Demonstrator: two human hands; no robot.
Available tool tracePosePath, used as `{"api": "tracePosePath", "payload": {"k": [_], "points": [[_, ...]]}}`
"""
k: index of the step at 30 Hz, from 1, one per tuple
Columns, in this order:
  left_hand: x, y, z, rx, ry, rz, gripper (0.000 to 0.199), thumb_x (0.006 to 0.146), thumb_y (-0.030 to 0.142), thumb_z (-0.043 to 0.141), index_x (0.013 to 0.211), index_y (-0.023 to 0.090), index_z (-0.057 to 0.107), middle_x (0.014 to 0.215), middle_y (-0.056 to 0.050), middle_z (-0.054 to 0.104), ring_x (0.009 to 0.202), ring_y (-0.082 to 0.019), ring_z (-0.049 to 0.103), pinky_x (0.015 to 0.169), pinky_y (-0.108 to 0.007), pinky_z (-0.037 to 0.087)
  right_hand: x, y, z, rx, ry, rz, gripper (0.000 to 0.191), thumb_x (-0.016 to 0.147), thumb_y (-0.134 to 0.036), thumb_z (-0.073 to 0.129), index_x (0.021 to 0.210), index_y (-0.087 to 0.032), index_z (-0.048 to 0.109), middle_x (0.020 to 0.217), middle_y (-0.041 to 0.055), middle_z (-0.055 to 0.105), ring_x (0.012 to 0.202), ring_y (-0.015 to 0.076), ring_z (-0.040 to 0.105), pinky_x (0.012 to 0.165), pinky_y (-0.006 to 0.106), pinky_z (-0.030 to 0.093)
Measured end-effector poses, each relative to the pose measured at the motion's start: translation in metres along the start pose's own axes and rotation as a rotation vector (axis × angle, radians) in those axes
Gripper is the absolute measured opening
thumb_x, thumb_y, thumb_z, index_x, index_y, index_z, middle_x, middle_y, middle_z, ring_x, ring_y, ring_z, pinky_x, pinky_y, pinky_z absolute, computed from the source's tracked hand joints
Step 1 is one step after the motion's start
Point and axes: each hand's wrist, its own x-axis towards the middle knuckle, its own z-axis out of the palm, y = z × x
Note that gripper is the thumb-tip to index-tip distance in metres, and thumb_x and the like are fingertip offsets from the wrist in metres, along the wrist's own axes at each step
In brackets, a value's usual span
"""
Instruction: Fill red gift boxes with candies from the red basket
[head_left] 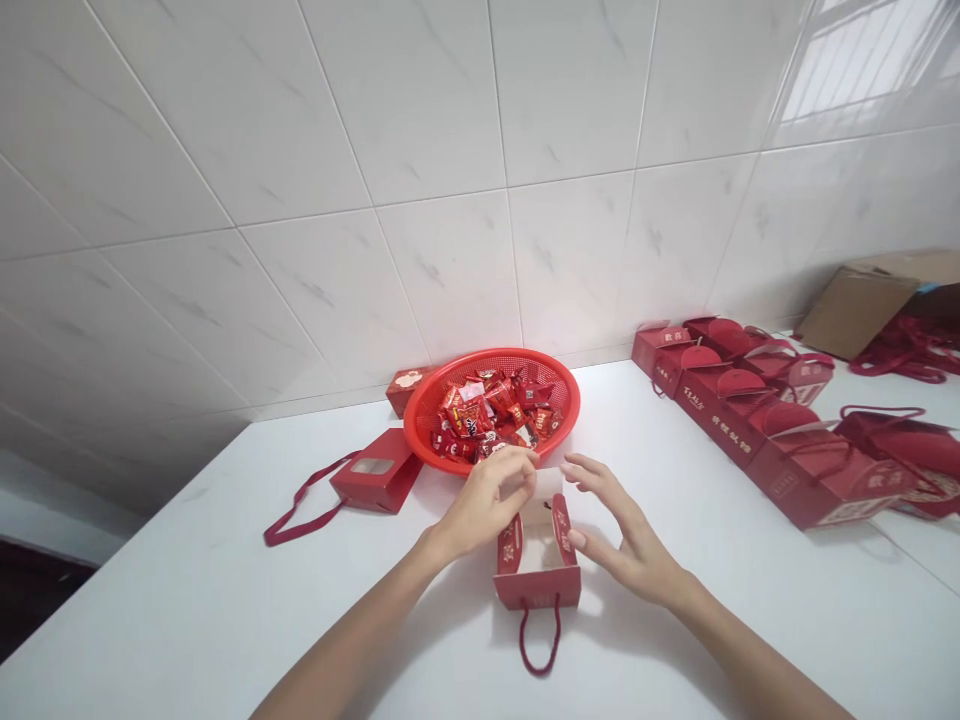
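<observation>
In front of me stands a small red gift box (538,590) with its top open, showing a pale inside. Its dark red cord handle (541,668) hangs toward me on the table. My left hand (491,500) is at the box's left rear, fingers curled in toward the thumb by the pale back flap (550,484). On the right side, my right hand (630,540) is open, fingers apart, its thumb close to the right flap and its fingertips near the back flap. Just behind is a red plastic basket (568,420) full of red-wrapped sweets (487,410).
A red box with a window and ribbon (379,470) lies left of the basket; another red box (405,390) is behind it. Several red gift boxes (742,420) stand in rows at right. A cardboard carton (847,305) with red cords is farther right. A tiled wall (442,270) bounds the back.
</observation>
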Motion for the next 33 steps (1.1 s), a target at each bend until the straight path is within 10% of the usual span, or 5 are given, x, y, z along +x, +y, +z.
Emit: {"api": "tracePosePath", "payload": {"k": [3, 8, 13, 21, 33], "points": [[-0.001, 0.001, 0.0, 0.015, -0.067, -0.003, 0.023, 0.087, 0.015, 0.05, 0.072, 0.019, 0.067, 0.115, -0.006, 0.065, 0.105, -0.021, 0.061, 0.091, -0.033, 0.048, -0.001, -0.004, 0.002, -0.033, -0.103, -0.004, 0.036, 0.095, -0.039, 0.056, 0.13, -0.033, 0.058, 0.155, 0.0079, 0.033, 0.136, 0.0285, 0.042, 0.11, 0.047, 0.04], [-0.004, 0.0, -0.02, 0.037, -0.338, -0.051, 0.032, 0.095, 0.037, 0.05, 0.117, 0.025, 0.07, 0.112, -0.006, 0.067, 0.09, -0.019, 0.064, 0.079, -0.028, 0.05, -0.001, -0.007, 0.0, 0.027, -0.089, 0.075, 0.024, 0.093, -0.04, 0.057, 0.112, -0.025, 0.056, 0.141, 0.0121, 0.048, 0.135, 0.0278, 0.044, 0.108, 0.043, 0.041], [-0.014, -0.015, -0.053, 0.019, -0.566, -0.207, 0.087, 0.073, 0.054, 0.076, 0.149, 0.032, 0.04, 0.155, -0.005, 0.04, 0.14, -0.033, 0.038, 0.111, -0.04, 0.037, 0.002, -0.006, -0.01, 0.07, -0.122, 0.139, 0.015, 0.092, -0.037, 0.052, 0.099, -0.023, 0.053, 0.13, 0.0116, 0.054, 0.128, 0.0283, 0.049, 0.101, 0.042, 0.044], [-0.022, -0.043, -0.048, -0.175, -0.83, -0.312, 0.135, 0.061, 0.05, 0.086, 0.157, 0.031, -0.007, 0.161, -0.007, 0.027, 0.146, -0.032, 0.029, 0.116, -0.043, 0.031, 0.004, -0.001, -0.017, 0.043, -0.332, 0.266, 0.022, 0.094, -0.044, 0.051, 0.104, -0.025, 0.051, 0.094, 0.0019, 0.058, 0.08, 0.0173, 0.051, 0.075, 0.032, 0.048], [-0.014, -0.041, -0.057, -0.049, -0.57, -0.267, 0.099, 0.067, 0.053, 0.081, 0.152, 0.032, 0.035, 0.156, -0.007, 0.037, 0.141, -0.033, 0.037, 0.113, -0.044, 0.036, 0.005, 0.007, -0.008, -0.017, -0.206, 0.321, 0.031, 0.099, -0.053, 0.036, 0.105, -0.025, 0.049, 0.092, 0.0017, 0.057, 0.077, 0.0164, 0.05, 0.072, 0.031, 0.046]]}}
